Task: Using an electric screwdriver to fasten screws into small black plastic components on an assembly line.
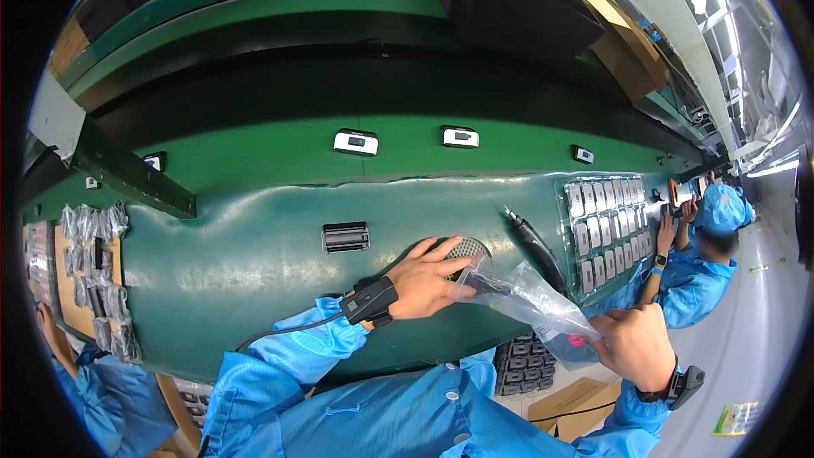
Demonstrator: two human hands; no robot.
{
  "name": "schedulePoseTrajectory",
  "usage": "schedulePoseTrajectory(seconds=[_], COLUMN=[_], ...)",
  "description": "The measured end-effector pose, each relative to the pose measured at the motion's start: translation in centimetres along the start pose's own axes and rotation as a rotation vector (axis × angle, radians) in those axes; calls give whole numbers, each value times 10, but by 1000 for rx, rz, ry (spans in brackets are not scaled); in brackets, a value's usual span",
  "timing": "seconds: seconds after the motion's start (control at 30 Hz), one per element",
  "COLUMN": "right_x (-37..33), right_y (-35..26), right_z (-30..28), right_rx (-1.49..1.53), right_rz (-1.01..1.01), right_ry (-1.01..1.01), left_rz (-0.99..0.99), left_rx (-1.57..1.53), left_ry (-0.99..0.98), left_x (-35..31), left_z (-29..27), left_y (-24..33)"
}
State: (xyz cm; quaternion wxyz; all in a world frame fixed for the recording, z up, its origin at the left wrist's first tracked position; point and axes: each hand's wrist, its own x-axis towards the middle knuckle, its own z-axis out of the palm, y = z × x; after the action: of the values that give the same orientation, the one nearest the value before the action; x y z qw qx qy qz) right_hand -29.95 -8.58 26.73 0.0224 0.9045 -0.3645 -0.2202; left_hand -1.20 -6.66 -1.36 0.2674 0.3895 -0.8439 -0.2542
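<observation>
1. A black part (345, 237) is left lying on the green mat (254, 263), well apart from the hands.
2. The left hand (428, 282) is kept half-open, fingers spread over a round mesh disc (466, 248), with the bag's mouth pinched.
3. The clear bag (530, 301) is gripped at its far end by the right hand (636, 346), closed into a fist.

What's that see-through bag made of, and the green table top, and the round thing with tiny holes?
The bag looks like thin clear plastic film: it crinkles, shines, and the bench shows through. The green table top seems a soft rubbery mat, smooth with a dull sheen and a wavy edge. The round holed disc under the left hand looks like grey perforated metal, though it might be plastic.
</observation>
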Motion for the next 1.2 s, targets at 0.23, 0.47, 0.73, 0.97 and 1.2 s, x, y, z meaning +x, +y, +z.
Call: schedulePoseTrajectory(seconds=[0.23,0.47,0.73,0.97,1.2], right_x=[-6,-6,-13,-10,-11], right_y=[-3,-7,-14,-11,-2], right_z=[-3,8,6,10,10], right_rx=[-10,17,-6,38,55], right_rz=[22,13,55,12,18], right_ry=[8,38,61,75,72], left_rz=[-25,-32,-27,-57,-229], left_rx=[7,-66,-202,-486,-828], left_ry=[8,19,126,653,585], left_x=[-1,-8,-13,-15,-44], left_z=[0,-3,-10,-18,10], left_y=[7,0,0,-5,65])
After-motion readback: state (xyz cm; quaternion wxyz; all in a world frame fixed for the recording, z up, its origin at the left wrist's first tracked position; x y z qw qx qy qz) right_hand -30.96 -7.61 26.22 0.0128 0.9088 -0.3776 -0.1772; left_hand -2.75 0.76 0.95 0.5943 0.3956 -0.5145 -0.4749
